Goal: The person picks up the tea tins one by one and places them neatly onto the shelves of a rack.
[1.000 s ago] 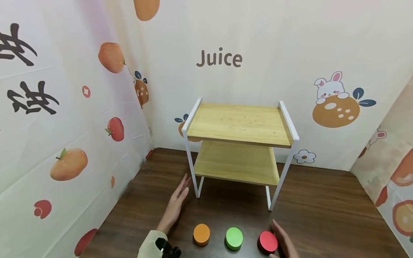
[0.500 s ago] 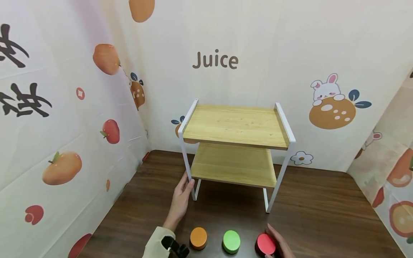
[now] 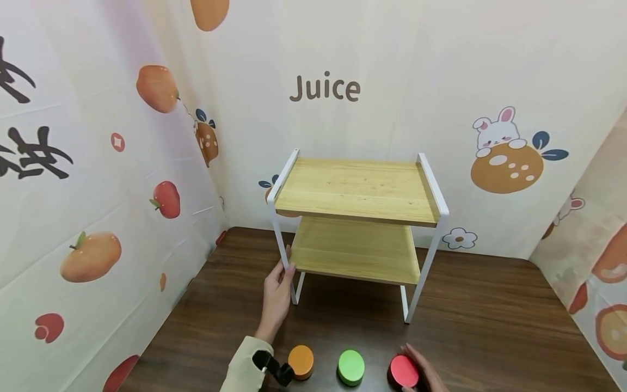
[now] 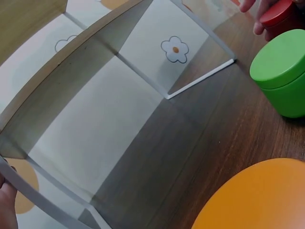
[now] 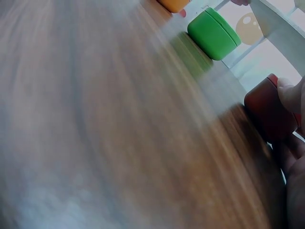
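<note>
A two-tier shelf with pale wooden boards (image 3: 360, 188) and white metal legs stands on the table. My left hand (image 3: 276, 288) grips its front left leg (image 3: 278, 234), thumb in front and fingers partly hidden behind. At the lower right, my right hand (image 3: 425, 370) holds a small round red canister (image 3: 404, 371) from its right side. In the right wrist view the thumb (image 5: 290, 98) lies against the red canister (image 5: 267, 107), which is on the tabletop; some fingers are cut off by the frame.
A green canister (image 3: 351, 366) and an orange canister (image 3: 300, 360) stand in a row left of the red one, before the shelf. Printed fabric walls (image 3: 392, 71) enclose the dark wooden table (image 3: 490, 316) at the back and sides.
My left hand has moved from beside the shelf onto its front left leg and taken hold of it. My right hand has closed in on the red canister. The view has shifted slightly.
</note>
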The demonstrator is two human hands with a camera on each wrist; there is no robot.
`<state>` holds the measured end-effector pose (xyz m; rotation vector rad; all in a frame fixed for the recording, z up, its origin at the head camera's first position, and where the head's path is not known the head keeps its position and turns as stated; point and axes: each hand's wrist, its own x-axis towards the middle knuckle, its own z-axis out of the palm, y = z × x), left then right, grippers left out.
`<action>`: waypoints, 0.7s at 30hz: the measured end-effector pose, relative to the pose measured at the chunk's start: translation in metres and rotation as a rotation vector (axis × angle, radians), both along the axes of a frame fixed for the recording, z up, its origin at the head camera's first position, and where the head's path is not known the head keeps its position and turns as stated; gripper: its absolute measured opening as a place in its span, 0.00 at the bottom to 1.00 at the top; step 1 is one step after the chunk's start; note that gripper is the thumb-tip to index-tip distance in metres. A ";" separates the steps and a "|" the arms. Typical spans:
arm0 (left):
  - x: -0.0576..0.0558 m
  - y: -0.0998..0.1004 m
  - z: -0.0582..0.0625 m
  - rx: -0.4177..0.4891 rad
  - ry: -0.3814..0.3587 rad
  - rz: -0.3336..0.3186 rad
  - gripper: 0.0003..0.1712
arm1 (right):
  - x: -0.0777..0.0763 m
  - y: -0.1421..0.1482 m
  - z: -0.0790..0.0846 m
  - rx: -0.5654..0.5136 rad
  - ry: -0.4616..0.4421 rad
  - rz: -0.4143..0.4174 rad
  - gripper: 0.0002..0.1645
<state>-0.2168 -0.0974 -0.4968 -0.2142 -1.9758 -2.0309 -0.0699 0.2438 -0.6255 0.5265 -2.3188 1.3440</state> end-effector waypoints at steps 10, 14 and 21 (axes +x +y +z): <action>-0.002 0.002 0.002 -0.011 -0.018 0.076 0.27 | 0.009 -0.008 0.014 0.155 0.013 -0.157 0.43; -0.003 0.002 0.001 -0.015 -0.014 0.092 0.26 | 0.010 -0.008 0.013 0.156 0.008 -0.169 0.42; -0.004 0.001 -0.003 -0.025 -0.001 0.103 0.24 | 0.010 -0.007 0.015 0.227 -0.268 -0.230 0.35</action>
